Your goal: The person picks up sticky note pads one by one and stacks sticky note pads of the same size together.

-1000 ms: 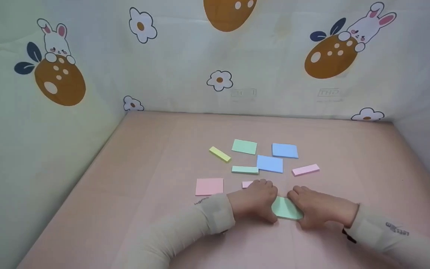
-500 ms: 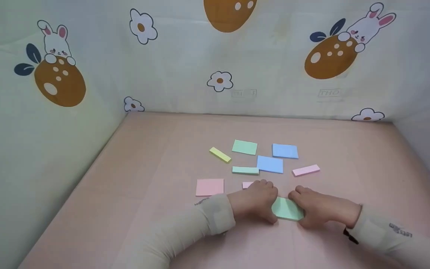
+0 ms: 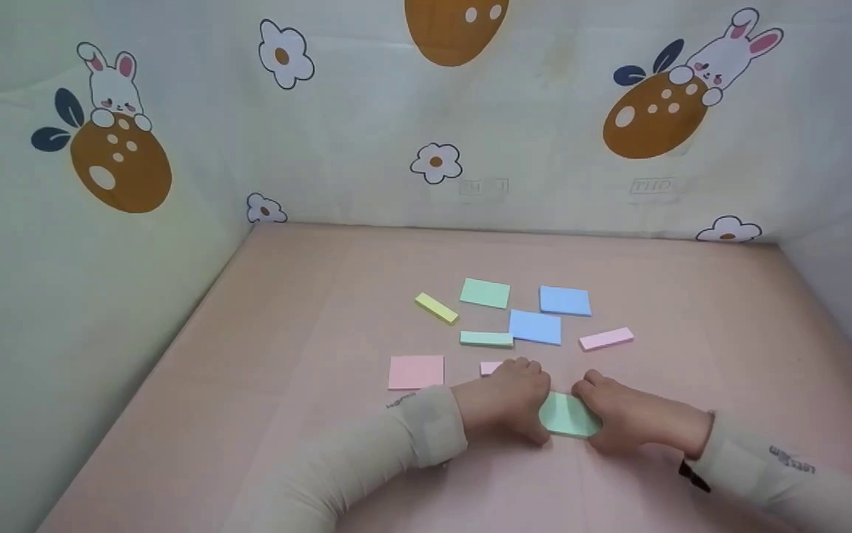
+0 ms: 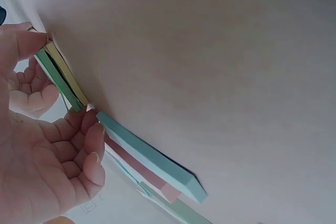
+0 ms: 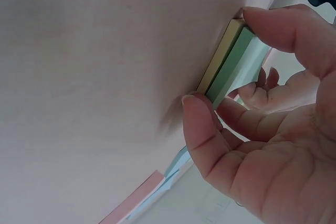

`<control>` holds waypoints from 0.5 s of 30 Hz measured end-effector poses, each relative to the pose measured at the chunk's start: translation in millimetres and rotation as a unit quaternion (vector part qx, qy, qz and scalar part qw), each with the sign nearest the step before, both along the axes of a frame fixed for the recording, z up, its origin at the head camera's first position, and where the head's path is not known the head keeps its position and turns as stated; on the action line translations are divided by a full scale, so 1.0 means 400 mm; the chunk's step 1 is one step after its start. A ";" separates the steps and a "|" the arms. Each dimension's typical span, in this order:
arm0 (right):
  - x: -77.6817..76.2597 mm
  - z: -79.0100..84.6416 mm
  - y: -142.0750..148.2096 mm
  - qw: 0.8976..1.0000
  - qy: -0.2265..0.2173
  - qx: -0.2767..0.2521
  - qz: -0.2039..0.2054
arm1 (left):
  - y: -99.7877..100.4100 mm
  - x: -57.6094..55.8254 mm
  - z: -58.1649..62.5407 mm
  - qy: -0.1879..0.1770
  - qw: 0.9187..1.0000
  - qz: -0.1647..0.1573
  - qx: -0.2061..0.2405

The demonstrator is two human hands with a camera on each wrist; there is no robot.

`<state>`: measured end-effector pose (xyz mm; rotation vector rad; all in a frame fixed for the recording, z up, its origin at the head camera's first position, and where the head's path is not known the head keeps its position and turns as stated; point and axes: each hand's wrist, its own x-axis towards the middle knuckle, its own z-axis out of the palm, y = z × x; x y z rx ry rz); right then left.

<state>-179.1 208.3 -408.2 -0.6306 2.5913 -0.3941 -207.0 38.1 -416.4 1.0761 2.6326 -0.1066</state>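
A green sticky note pad (image 3: pixel 568 414) lies between the two hands near the front of the table. A yellow pad (image 4: pixel 65 73) sits flush beneath it, as both wrist views show. My left hand (image 3: pixel 511 396) grips the left end, thumb at the near edge and fingers at the far edge. On the opposite end, my right hand (image 3: pixel 629 411) holds the two pads the same way, its thumb and fingertips (image 5: pixel 197 114) at the edges. A small pink strip pad (image 3: pixel 490 368) is partly hidden behind the left hand.
Beyond the hands lie a pink square pad (image 3: pixel 416 372), a green strip (image 3: pixel 486 339), a yellow strip (image 3: pixel 437 308), a pink strip (image 3: pixel 606 339), a green pad (image 3: pixel 485 293) and two blue pads (image 3: pixel 535 327). Patterned cloth walls (image 3: pixel 351 111) border the table (image 3: pixel 285 296).
Both hands keep their grip on the ends of the green and yellow pads. The whole view has shifted very slightly; the other pads stay where they were.
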 end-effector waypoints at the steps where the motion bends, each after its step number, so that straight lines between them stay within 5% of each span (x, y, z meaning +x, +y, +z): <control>1: 0.000 0.000 0.000 1.000 -0.001 0.000 -0.002 | 0.000 0.000 -0.001 0.000 1.000 0.000 -0.002; 15: 0.003 -0.003 0.004 0.999 0.027 -0.009 0.015 | -0.005 0.003 0.002 -0.010 1.000 0.006 0.014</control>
